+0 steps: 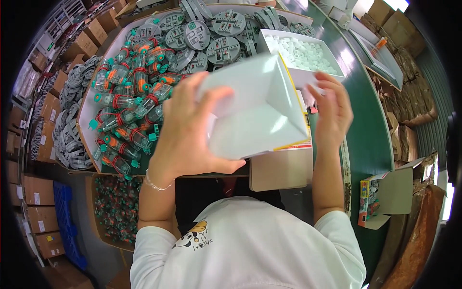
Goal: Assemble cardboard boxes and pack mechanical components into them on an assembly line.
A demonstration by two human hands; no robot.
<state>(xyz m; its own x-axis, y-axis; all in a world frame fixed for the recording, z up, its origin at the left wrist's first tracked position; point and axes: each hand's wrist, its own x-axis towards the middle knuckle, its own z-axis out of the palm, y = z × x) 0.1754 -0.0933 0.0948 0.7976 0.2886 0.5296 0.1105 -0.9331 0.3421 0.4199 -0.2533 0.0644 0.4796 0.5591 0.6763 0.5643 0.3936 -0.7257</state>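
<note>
My left hand [185,125] grips an open carton [255,108], its thumb and fingers spread over the carton's left side. The carton is tilted so that its plain white inside faces me; yellow print shows along its outer edge, and nothing is seen inside. To the right of it, my right hand [333,108] is raised with bent fingers apart, holding nothing that I can see. Behind that hand stands a white box [269,62] full of small white plastic pieces [305,54]. A small pink and red item [314,110] lies partly hidden near the right fingertips.
On the left lie clear bottle-like parts [139,82] with teal caps and red cords. Grey round discs [224,50] pile up behind them. A lower carton [91,204] holds more teal and orange parts. A packed box [370,202] stands right on the green table [368,139].
</note>
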